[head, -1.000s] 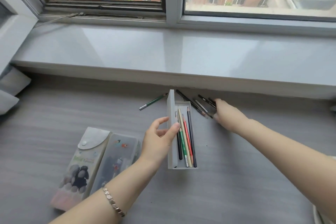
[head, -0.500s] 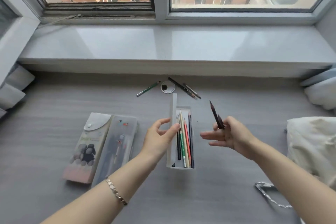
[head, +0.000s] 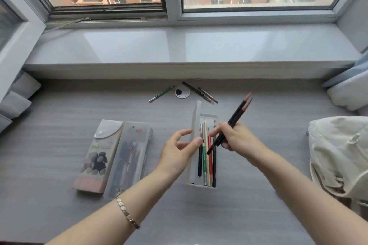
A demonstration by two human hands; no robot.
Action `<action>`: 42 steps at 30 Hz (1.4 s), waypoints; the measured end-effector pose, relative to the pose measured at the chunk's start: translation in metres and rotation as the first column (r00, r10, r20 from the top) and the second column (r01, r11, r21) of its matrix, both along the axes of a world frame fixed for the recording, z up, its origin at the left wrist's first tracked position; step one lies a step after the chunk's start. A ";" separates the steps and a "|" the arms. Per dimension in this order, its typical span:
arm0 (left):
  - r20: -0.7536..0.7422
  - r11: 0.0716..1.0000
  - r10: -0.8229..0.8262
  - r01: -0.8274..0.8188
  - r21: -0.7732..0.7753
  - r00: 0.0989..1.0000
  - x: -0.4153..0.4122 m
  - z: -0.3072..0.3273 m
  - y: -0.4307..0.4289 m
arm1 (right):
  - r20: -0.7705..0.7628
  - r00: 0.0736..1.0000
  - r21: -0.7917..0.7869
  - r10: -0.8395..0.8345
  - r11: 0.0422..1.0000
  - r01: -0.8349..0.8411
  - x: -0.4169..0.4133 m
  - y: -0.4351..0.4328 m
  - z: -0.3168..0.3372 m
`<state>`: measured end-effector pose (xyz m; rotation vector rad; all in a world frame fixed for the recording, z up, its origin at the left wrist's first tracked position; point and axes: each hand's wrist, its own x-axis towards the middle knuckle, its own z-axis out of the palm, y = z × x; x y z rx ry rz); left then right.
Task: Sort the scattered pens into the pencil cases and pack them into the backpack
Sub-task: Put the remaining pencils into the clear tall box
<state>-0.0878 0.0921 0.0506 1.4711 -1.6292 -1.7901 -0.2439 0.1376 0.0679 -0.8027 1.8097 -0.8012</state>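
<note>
The backpack (head: pixel 338 155) is cut off by the right edge, only its pale left part showing, and both forearms leave the bottom edge. The left hand (head: pixel 179 151) covers the middle of the raised lid of the open pencil case (head: pixel 196 117), which it pinches, and the right hand (head: pixel 237 139) hides part of the two dark pencils (head: pixel 239 109) it grips. The contents of the frosted pencil case (head: pixel 131 155) are a blur through its lid, and the loose dark pens (head: pixel 196 91) near the sill overlap, so their number cannot be told.
</note>
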 end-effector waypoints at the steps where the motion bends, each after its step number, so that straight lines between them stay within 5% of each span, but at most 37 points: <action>1: -0.011 1.000 0.000 0.000 -0.001 1.000 0.001 0.001 0.000 | -0.025 1.000 -0.014 0.002 1.000 -0.003 0.005 -0.001 -0.002; 7: -0.100 0.998 0.058 -0.057 0.010 0.993 0.003 0.003 -0.005 | -0.103 0.990 -0.067 0.092 0.993 -0.100 0.034 -0.003 -0.022; 11: -0.121 0.988 0.156 -0.154 0.028 0.980 0.002 0.002 -0.008 | -0.345 0.934 -0.070 0.096 0.989 -0.127 0.040 -0.007 -0.030; 13: -0.116 0.976 0.216 -0.212 0.046 0.970 0.001 0.000 -0.012 | -0.559 0.822 -0.067 0.111 0.982 -0.178 0.041 -0.010 -0.032; 15: -0.114 0.965 0.258 -0.251 0.073 0.959 0.000 -0.002 -0.018 | -0.809 0.587 -0.188 0.035 0.931 -0.314 0.040 -0.012 -0.041; 18: -0.102 0.965 0.259 -0.253 0.070 0.960 -0.001 -0.003 -0.028 | -0.906 0.423 -0.200 0.025 0.855 -0.478 0.038 -0.017 -0.056; 23: -0.083 0.965 0.262 -0.260 0.030 0.961 0.000 -0.007 -0.051 | -0.830 0.554 -0.306 0.058 0.783 -0.541 0.022 -0.048 -0.057; 26: -0.064 0.976 0.219 -0.219 0.006 0.974 0.001 -0.009 -0.065 | -0.814 0.580 -0.304 0.003 0.850 -0.431 -0.016 -0.095 -0.061; 29: -0.058 0.974 0.225 -0.226 -0.004 0.973 0.001 -0.009 -0.076 | -0.799 0.587 -0.010 0.130 0.973 -0.229 -0.046 -0.135 -0.063; 32: -0.061 0.968 0.249 -0.250 0.002 0.966 0.002 -0.012 -0.084 | -0.746 0.574 0.309 0.336 0.939 -0.149 -0.049 -0.158 -0.074; 40: -0.046 0.968 0.247 -0.244 0.048 0.968 0.017 -0.022 -0.088 | -0.785 0.416 0.414 0.460 0.888 -0.202 -0.044 -0.142 -0.099; 42: -0.036 0.967 0.252 -0.250 0.048 0.967 0.020 -0.022 -0.087 | -0.743 0.486 0.397 0.459 0.888 -0.232 -0.045 -0.132 -0.093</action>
